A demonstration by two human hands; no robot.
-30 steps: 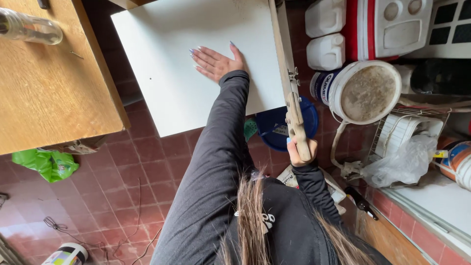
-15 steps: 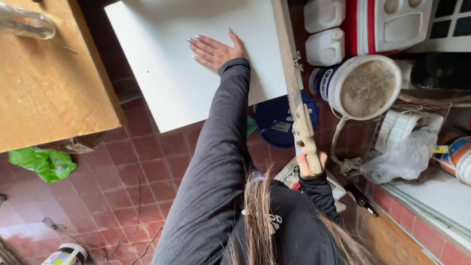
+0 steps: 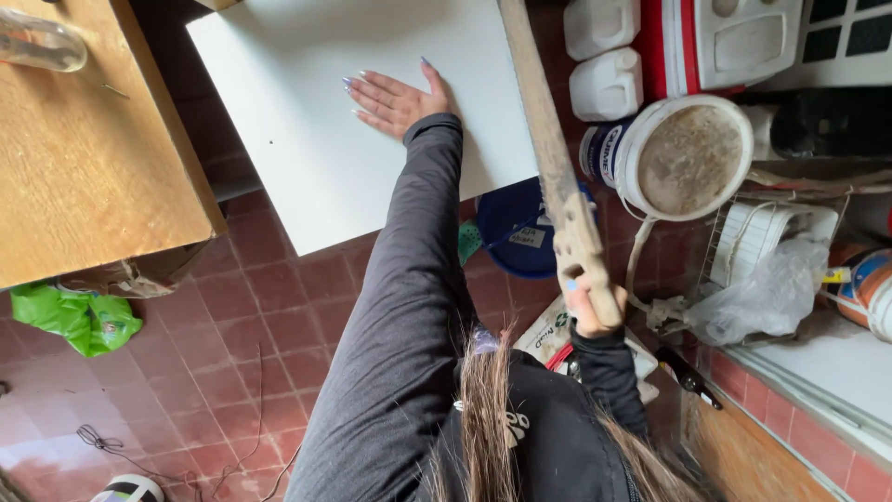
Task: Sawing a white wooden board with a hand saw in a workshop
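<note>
Left hand [image 3: 398, 97] lies flat, fingers spread and palm down, on the white rectangular laminated board [image 3: 307, 158]. It presses near the board's right-hand edge, gripping nothing.

Right hand [image 3: 590, 307] is closed around the pale wooden handle of a worn hand saw [image 3: 556, 167]. The saw blade runs up and away from that hand, along the board's right edge and close beside the left hand's thumb.

Location: the board juts out over the red tiled floor [image 3: 232, 344], beside the brown wooden table top [image 3: 84, 158] on the left. What supports it at the far end is out of view.

Handling, judged: the board looks stiff and smooth-faced, likely slippery under a bare palm, with moderate weight. Its unsupported corner may flex or chatter. A flat hand set well back from the blade line appears the soundest hold. The saw is rigid along its length and best held at the handle, as now.

Surroundings: a white plastic bucket with a dirty lid [image 3: 683, 153] and a blue round tub [image 3: 520, 228] sit below the saw. A crumpled green plastic bag [image 3: 74, 316] lies under the table, and a clear plastic bottle [image 3: 37, 42] rests on top.
</note>
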